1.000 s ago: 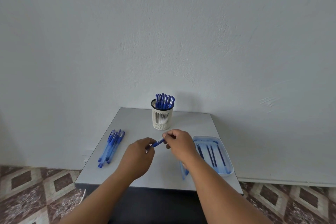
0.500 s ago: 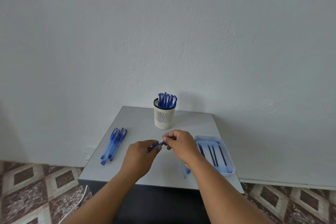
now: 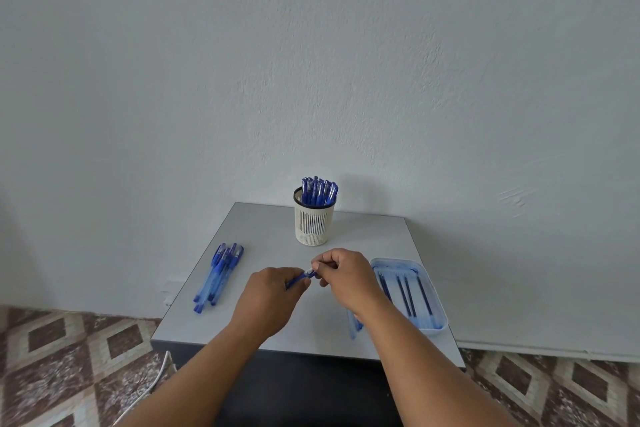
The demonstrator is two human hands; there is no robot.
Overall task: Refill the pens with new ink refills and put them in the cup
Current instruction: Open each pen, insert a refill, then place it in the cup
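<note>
Pen (image 3: 301, 278) held above the worktop (image 3: 363, 229) between both hands: left hand (image 3: 268, 298) grips the barrel, right hand (image 3: 346, 276) pinches its upper end. Judged light, rigid, smooth; barrel grip suits. Cup (image 3: 314, 224) stands beyond, refills (image 3: 408, 295) to the right.

Left hand (image 3: 268, 298) and right hand (image 3: 346, 276) pinch one blue pen (image 3: 300, 279).

Since a second ago both hands sit a little right of their earlier spot in the lower centre of the frame. The left hand (image 3: 268, 298) and right hand (image 3: 348, 276) have closed nearer together, so less of the blue pen (image 3: 302, 278) shows between them.
</note>
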